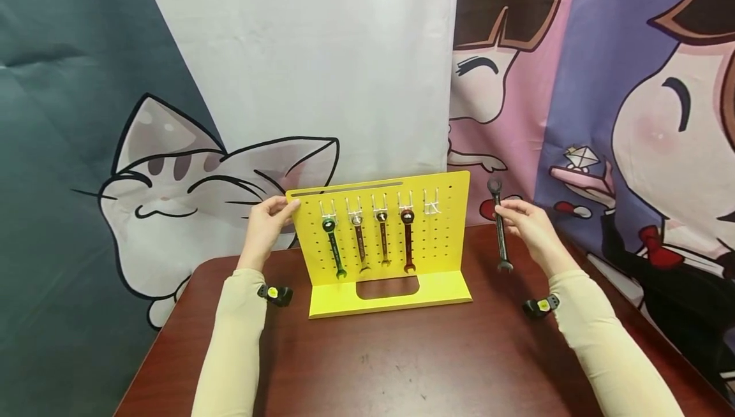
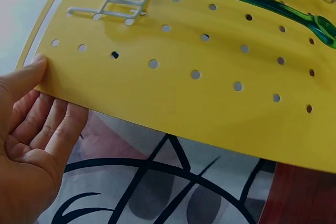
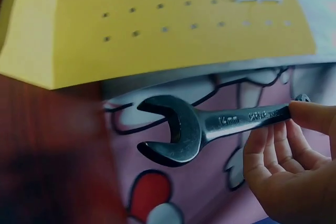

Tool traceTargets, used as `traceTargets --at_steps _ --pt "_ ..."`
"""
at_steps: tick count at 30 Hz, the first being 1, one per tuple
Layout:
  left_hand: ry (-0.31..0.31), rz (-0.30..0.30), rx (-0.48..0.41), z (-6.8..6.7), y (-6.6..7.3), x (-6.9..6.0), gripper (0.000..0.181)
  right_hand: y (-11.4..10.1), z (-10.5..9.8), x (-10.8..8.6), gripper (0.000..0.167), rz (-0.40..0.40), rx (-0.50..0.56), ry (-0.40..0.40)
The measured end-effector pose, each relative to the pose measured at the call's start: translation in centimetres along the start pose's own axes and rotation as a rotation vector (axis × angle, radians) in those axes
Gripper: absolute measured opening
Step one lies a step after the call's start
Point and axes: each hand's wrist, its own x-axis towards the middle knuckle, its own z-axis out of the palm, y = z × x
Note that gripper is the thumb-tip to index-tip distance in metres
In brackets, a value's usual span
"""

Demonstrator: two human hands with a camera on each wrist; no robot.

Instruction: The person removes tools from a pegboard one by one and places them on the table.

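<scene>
Board [image 1: 456, 226], yellow and upright on the surface [image 1: 402, 366], takes the head view: five white hooks [image 1: 328, 215], four filled. Counting from the board's left: green wrench [image 1: 335, 248], silver wrench [image 1: 360, 243], brownish wrench [image 1: 384, 243], red wrench [image 1: 408, 243]. Number five, a dark wrench [image 1: 501, 235], is up in the air just right of the board, pinched by the right hand [image 1: 528, 226]; the left hand [image 1: 270, 218] grips the board's top left corner. Two hands, well apart! Looks like the placing step, and I'd say the next move calls for lining up the ring end [image 1: 494, 192] with the bare hook [image 1: 430, 208] at the board's right.

Left wrist view: firm pinch on the board's corner, green wrench near.

Right wrist view: dark wrench clamped by its shaft, forked end [image 3: 190, 135] clear of the board.
</scene>
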Motion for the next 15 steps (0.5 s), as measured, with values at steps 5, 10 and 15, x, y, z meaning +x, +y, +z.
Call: traceTargets --at_steps 5,10,15 --pt "-0.007 -0.007 -0.03 0.0 0.1 -0.2 0.042 2.3 -0.6 0.5 0.013 0.051 -0.064 -0.043" --pt "-0.005 -0.018 -0.029 -0.1 0.1 -0.2 0.044 4.5 -0.8 1.1 0.04 0.082 -0.176 -0.097" --pt "0.002 -0.011 -0.023 0.1 0.1 0.1 0.045 6.6 -0.7 1.4 0.044 0.122 -0.2 -0.116"
